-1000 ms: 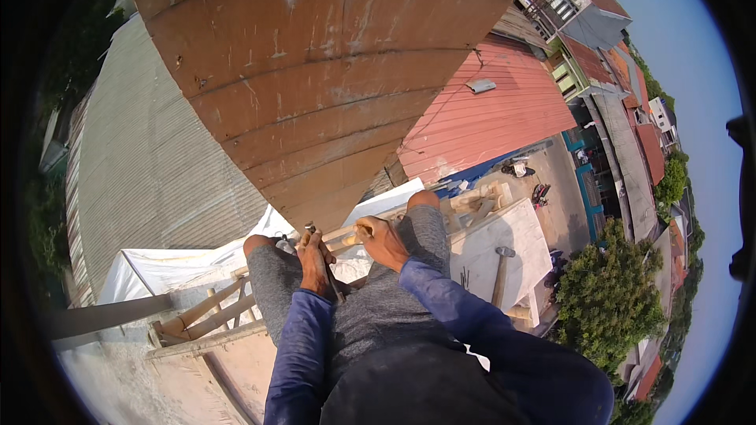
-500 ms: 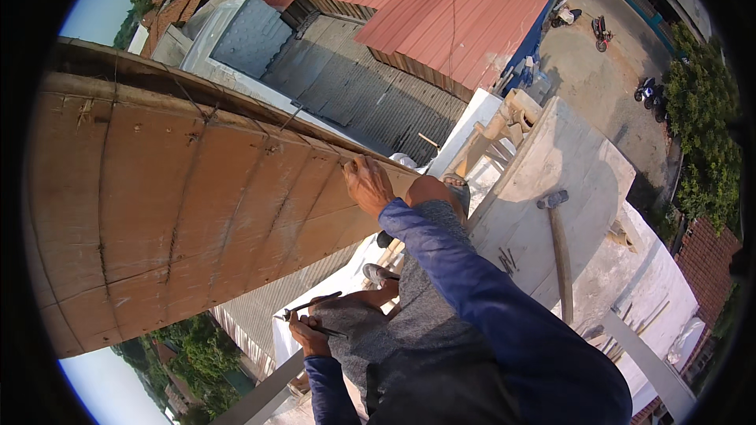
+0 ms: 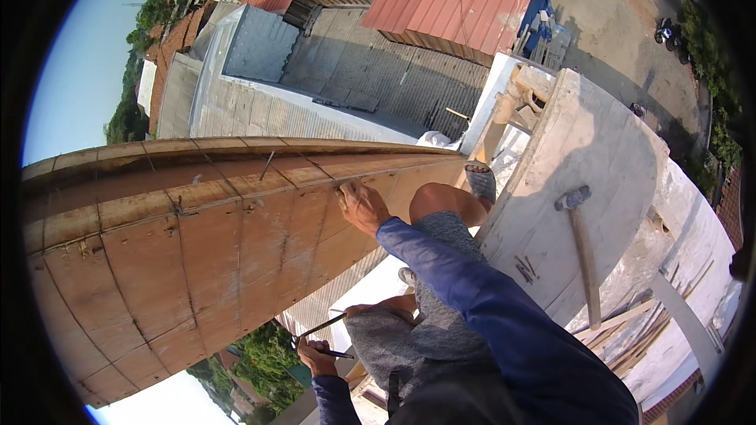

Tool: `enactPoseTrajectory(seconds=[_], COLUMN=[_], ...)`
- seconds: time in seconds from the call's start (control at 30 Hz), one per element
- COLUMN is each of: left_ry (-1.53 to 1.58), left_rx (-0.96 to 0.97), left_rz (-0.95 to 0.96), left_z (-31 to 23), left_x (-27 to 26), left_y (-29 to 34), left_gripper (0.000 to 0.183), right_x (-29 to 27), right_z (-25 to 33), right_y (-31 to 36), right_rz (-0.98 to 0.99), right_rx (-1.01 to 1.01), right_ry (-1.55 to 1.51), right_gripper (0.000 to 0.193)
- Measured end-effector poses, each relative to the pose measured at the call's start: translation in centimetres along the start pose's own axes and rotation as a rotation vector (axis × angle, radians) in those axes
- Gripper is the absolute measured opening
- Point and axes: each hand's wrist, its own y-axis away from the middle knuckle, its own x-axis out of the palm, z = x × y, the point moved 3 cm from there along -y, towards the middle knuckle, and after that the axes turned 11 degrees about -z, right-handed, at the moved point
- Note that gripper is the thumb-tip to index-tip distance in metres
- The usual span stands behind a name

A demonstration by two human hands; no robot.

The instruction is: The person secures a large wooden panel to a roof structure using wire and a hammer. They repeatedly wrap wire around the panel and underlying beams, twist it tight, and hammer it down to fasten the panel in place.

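My left hand (image 3: 317,358), low in the picture, is closed round a black two-handled tool that looks like a pair of pincers (image 3: 321,327), its handles spread apart. Farther up, my right hand (image 3: 364,208) rests with curled fingers against the upper edge of a long brown wooden formwork panel (image 3: 209,260). Whatever those fingertips may pinch is hidden. Thin wires (image 3: 185,267) wrap down the panel's face at intervals, and a metal rod (image 3: 268,164) sticks up from its hollow top.
A sledgehammer (image 3: 583,256) with a wooden handle lies on the pale boards (image 3: 543,189) at my right, near several nails (image 3: 525,269). My sandalled foot (image 3: 480,179) is beside the boards' edge. Far below are a red metal roof (image 3: 449,0), a grey roof (image 3: 378,71) and parked motorcycles (image 3: 669,35).
The view has tilted, bringing more of the panel's hollow top into sight. My right hand stays at the panel's edge, and my left hand still grips the pincers.
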Motion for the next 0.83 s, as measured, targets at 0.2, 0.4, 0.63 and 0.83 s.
enactPoseTrajectory(seconds=[0.2, 0.4, 0.63, 0.83], left_ry=[-0.116, -0.112, -0.272, -0.341], left_rx=[0.074, 0.117, 0.361, 0.459], left_rz=[0.170, 0.185, 0.357, 0.704], left_z=[-0.1, 0.0, -1.3, -6.3], left_x=[0.4, 0.1, -0.2, -1.3], left_y=[1.1, 2.5, 5.9, 12.0], left_gripper=[0.026, 0.021, 0.025, 0.039], right_x=[1.2, 0.8, -10.0, -13.8], right_z=[-0.4, 0.6, 4.4, 11.6], right_y=[0.9, 1.1, 7.3, 14.0], right_rz=[-0.006, -0.083, 0.348, 0.609], right_rx=[0.067, -0.084, 0.141, -0.058], right_ry=[-0.032, 0.084, 0.081, -0.047], right_gripper=[0.025, 0.025, 0.034, 0.076])
